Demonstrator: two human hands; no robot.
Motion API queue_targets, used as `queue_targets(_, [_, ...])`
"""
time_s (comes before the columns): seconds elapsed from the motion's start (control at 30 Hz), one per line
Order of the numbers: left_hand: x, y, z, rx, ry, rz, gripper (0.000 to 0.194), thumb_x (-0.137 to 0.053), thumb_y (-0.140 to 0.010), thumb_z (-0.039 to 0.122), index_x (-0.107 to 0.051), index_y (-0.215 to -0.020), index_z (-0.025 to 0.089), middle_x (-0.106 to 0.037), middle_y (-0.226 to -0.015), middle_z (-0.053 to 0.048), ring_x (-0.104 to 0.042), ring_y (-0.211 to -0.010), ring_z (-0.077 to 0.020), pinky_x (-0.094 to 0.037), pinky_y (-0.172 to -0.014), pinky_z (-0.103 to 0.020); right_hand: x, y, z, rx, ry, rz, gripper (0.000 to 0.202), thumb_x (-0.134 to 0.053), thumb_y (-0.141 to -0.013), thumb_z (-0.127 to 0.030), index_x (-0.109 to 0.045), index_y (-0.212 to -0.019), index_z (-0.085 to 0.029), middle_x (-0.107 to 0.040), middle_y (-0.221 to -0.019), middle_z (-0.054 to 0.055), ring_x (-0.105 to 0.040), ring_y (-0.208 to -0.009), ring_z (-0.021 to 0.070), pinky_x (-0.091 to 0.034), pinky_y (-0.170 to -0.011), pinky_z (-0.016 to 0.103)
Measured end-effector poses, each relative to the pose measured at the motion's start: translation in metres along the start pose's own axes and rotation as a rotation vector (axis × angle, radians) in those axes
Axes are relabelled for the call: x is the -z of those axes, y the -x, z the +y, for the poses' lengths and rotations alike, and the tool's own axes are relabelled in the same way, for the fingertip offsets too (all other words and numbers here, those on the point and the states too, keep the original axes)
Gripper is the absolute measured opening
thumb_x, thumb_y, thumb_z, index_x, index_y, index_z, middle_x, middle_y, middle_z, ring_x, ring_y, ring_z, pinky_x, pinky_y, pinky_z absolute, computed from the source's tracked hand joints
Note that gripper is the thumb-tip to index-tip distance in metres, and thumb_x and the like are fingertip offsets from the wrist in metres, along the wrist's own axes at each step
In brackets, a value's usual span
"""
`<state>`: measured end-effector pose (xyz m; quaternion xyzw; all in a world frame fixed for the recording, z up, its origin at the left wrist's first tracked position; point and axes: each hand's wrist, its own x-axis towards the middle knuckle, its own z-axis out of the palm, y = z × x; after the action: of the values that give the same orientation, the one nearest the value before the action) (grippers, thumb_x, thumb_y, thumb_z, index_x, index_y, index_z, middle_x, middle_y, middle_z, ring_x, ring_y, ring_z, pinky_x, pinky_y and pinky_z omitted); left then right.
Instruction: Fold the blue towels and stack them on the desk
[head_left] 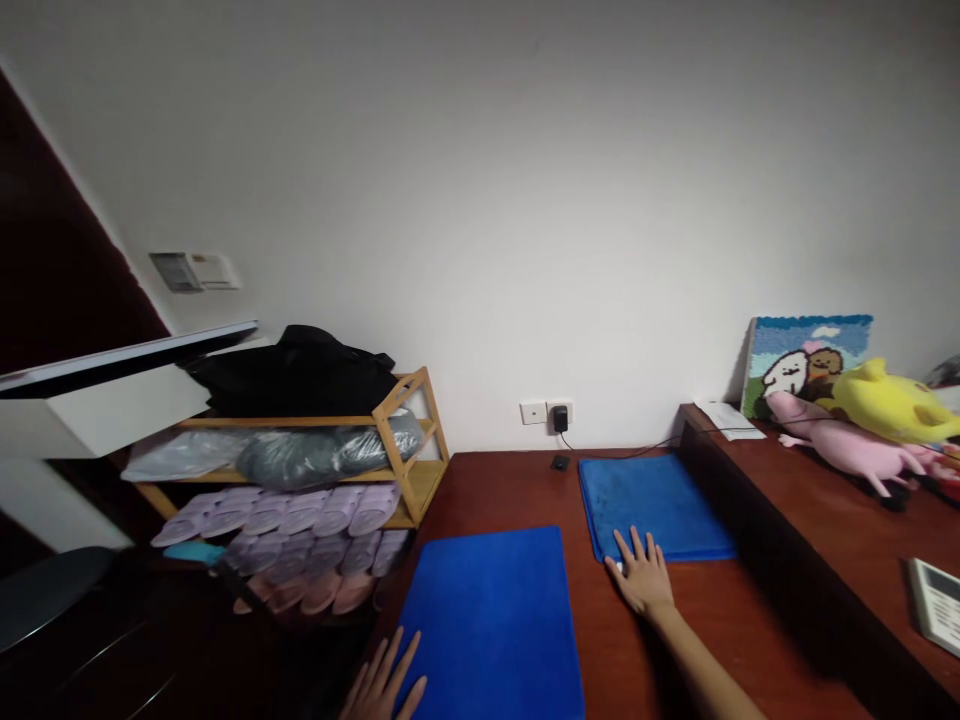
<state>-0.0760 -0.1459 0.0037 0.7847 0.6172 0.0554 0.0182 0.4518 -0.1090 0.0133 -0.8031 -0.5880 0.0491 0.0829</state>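
Observation:
A bright blue folded cloth (495, 620) lies flat on the brown wooden table (510, 490), running out of view at the bottom. My left hand (384, 680) rests at its left edge with the fingers spread; the wrist is cut off by the frame. Farther back on the right lies a second blue folded cloth (652, 500), darker and in a neat rectangle. On its near edge my right hand (643, 578) is laid flat, fingers apart. Neither hand grips anything.
A dark raised edge (780, 550) borders the table's right side, with plush toys (847, 445), a picture (814, 350) and a calculator-like device (937, 605) beyond. A black charger (560, 418) trails a cable. Left stands a wooden rack (412, 440) with slippers (300, 510).

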Motion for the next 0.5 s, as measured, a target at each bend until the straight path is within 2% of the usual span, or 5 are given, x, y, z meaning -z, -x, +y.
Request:
queue_targets(0.17, [0.016, 0.005, -0.001, 0.035, -0.100, 0.003, 0.059, -0.033, -0.102, 0.049, -0.027, -0.159, 0.037, -0.027, -0.169, 0.000, -0.025, -0.156, -0.0267, -0.021, -0.126, -0.059, 0.002, 0.073, -0.012, -0.001, -0.041, 0.022, 0.082, -0.033, -0.092, -0.080, -0.034, -0.158, -0.032, -0.027, -0.168, 0.007, -0.018, -0.155, 0.0388, -0.015, -0.124, 0.057])
queue_targets(0.3, [0.025, 0.008, -0.003, 0.029, -0.118, -0.009, 0.060, -0.032, -0.102, 0.051, -0.030, -0.159, 0.033, -0.027, -0.169, -0.002, -0.025, -0.156, -0.0257, -0.021, -0.126, -0.055, -0.013, 0.134, -0.023, 0.005, -0.063, 0.094, 0.082, -0.038, -0.090, -0.082, -0.040, -0.156, -0.032, -0.032, -0.166, 0.008, -0.021, -0.154, 0.0415, -0.019, -0.123, 0.059])
queue_targets(0.4, [0.027, 0.015, -0.004, -0.049, -0.091, 0.047, 0.057, -0.032, -0.103, 0.049, -0.031, -0.158, 0.034, -0.030, -0.168, -0.001, -0.027, -0.155, -0.0248, -0.024, -0.127, -0.054, -0.032, 0.173, -0.029, 0.013, -0.066, 0.173, 0.080, -0.042, -0.088, -0.081, -0.046, -0.153, -0.033, -0.035, -0.164, 0.006, -0.024, -0.152, 0.0436, -0.023, -0.121, 0.062])
queue_targets(0.5, [0.024, 0.032, -0.007, -0.167, -0.028, 0.092, 0.056, -0.037, -0.102, 0.051, -0.033, -0.157, 0.041, -0.035, -0.166, 0.004, -0.034, -0.153, -0.0238, -0.029, -0.126, -0.049, -0.045, 0.198, -0.030, 0.017, -0.074, 0.211, 0.081, -0.045, -0.085, -0.082, -0.051, -0.150, -0.033, -0.040, -0.161, 0.007, -0.030, -0.149, 0.0459, -0.026, -0.119, 0.066])
